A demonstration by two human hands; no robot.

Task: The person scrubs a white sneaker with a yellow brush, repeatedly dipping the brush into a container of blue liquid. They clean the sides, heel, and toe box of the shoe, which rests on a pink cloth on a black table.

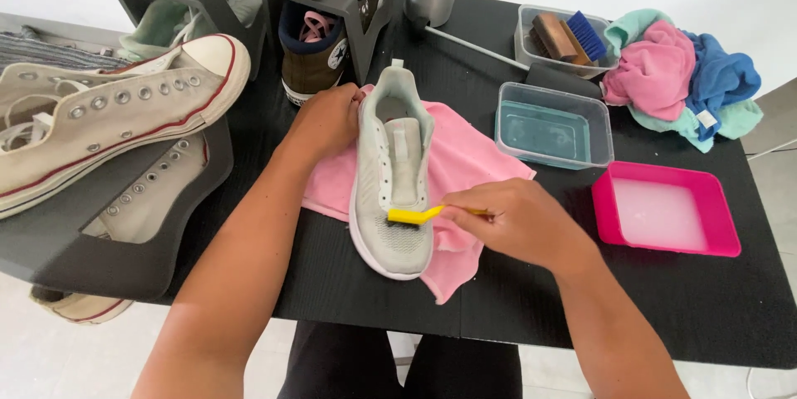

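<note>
One pale sneaker (392, 187) on one pink cloth (465, 158), left hand (325, 121) gripping its heel, right hand (515, 220) clamped on one yellow brush (411, 215), two tubs (554, 125) of liquid nearby

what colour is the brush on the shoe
Yellow brush, clearest in the head view.

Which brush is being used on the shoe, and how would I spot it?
On the black table, a pale grey laceless sneaker lies on a pink cloth. Across its toe sits the small yellow plastic-handled brush, held by the right hand; the other brushes sit in a clear tub.
</note>
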